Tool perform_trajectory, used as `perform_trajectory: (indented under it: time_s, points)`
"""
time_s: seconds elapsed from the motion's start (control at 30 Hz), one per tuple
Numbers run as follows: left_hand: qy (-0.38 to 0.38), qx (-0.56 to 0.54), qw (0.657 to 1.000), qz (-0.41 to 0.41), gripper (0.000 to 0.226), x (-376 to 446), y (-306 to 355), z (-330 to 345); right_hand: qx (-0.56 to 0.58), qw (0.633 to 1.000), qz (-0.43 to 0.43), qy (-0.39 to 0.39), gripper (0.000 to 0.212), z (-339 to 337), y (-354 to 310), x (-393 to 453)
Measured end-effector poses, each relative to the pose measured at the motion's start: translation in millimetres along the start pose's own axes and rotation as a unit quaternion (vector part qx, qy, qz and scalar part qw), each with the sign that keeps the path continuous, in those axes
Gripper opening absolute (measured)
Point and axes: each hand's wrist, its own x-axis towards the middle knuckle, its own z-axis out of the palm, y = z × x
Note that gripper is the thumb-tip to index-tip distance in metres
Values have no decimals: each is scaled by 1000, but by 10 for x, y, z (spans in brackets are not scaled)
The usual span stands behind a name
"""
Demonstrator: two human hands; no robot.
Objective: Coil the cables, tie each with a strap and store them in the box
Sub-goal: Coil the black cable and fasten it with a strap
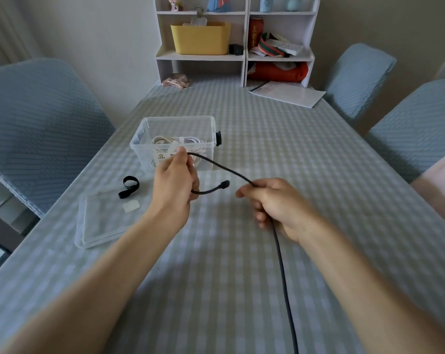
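Observation:
A black cable (224, 169) runs between both hands above the checked table. My left hand (175, 180) grips it near one end, and the plug tip (225, 184) sticks out to the right below that hand. My right hand (277, 205) holds the cable further along; from there it trails down to the bottom edge of the view. Behind my left hand stands a clear plastic box (144, 134) with coiled white cables (165, 141) inside. A black strap (129, 186) lies on the table left of my left hand.
The box's clear lid (101, 226) lies at the front left with a small white patch (131, 206) on it. A white shelf unit (241, 57) and papers (287, 94) stand at the table's far end. Blue-covered chairs (37, 123) flank both sides.

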Motion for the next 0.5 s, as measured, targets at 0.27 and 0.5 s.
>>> perform_trajectory:
  time_s: [0.27, 0.5]
  points:
    - [-10, -37, 999, -18, 37, -54, -131, 84, -44, 997, -29, -60, 34, 211, -7, -49]
    - [-80, 158, 984, 34, 31, -132, -112, 79, -211, 968, -130, 27, 25, 98, 21, 10]
